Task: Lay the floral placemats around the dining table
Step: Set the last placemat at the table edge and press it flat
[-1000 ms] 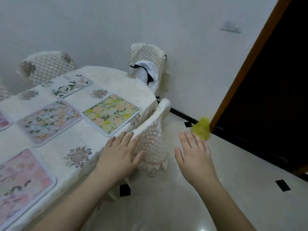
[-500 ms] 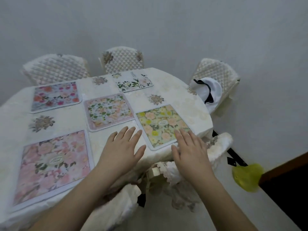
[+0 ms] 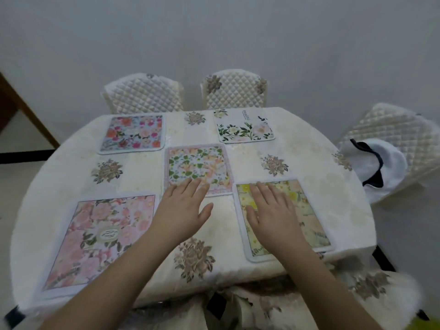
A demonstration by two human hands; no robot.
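Several floral placemats lie flat on the round dining table (image 3: pixel 321 186) with its cream cloth. A large pink one (image 3: pixel 95 239) is near left, a yellow one (image 3: pixel 307 217) near right, a green-and-peach one (image 3: pixel 197 163) in the middle. At the far side lie a bright red-and-blue one (image 3: pixel 133 134) and a white one with green leaves (image 3: pixel 245 128). My left hand (image 3: pixel 183 208) hovers with straight fingers over the middle mat's near edge. My right hand (image 3: pixel 273 210) is spread flat over the yellow mat. Neither holds anything.
Two quilted cream chairs (image 3: pixel 142 94) (image 3: pixel 234 89) stand behind the table by the wall. A third chair (image 3: pixel 392 139) at the right carries a white cloth with dark trim (image 3: pixel 376 167). A cushioned seat (image 3: pixel 371 289) is tucked below the near right edge.
My view has swung left from the floor and doorway to face the table squarely. Both hands moved up from beside the chair to over the tabletop and its mats.
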